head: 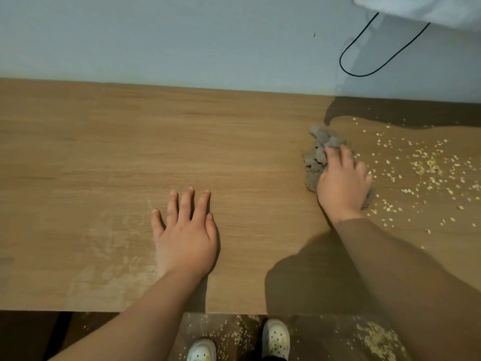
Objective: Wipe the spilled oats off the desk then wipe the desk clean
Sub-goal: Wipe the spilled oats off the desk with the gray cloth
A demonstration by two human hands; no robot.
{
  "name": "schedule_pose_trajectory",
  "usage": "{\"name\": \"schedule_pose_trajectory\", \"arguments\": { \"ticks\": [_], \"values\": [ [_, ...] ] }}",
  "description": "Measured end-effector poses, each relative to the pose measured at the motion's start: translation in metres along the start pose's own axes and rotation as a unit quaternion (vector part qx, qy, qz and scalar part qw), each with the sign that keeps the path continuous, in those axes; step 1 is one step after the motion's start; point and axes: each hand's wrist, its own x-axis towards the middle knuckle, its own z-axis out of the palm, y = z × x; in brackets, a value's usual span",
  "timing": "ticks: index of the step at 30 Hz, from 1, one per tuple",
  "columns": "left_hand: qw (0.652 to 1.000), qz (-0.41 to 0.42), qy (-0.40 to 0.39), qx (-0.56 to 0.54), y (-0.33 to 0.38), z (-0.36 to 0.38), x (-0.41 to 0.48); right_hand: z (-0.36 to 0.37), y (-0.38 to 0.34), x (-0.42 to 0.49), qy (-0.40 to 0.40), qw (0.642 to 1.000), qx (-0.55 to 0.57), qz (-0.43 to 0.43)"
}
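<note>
A wooden desk fills the view. Spilled oats lie scattered over its right part. A crumpled grey cloth sits at the left edge of the oats, and my right hand presses down on it with the fingers spread over the cloth. My left hand rests flat on the desk near the middle, fingers straight and holding nothing.
A pale wall runs along the desk's far edge. A black cable loops down it at the right, under a white fabric. Oats lie on the floor by my white shoes below the front edge.
</note>
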Motion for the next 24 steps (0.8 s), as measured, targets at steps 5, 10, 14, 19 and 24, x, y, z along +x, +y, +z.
{"name": "schedule_pose_trajectory", "arguments": {
  "ticks": [5,10,14,19,24],
  "values": [
    [1.000,0.008,-0.005,0.000,0.000,0.000,0.000,-0.002,-0.040,-0.093,-0.007,0.988,0.045,-0.148],
    [1.000,0.022,-0.004,-0.007,-0.002,-0.001,0.001,-0.008,-0.010,-0.113,-0.041,0.964,0.018,-0.261],
    [0.999,0.033,0.001,-0.007,-0.003,-0.002,-0.001,-0.020,0.054,-0.102,-0.011,0.999,-0.005,-0.044],
    [0.998,0.066,0.011,-0.007,-0.002,-0.003,-0.005,-0.020,0.019,-0.140,-0.001,0.997,0.040,-0.060],
    [0.995,0.096,0.021,-0.018,0.007,-0.005,-0.016,-0.012,-0.002,-0.164,-0.022,0.967,0.054,-0.247]
  ]
}}
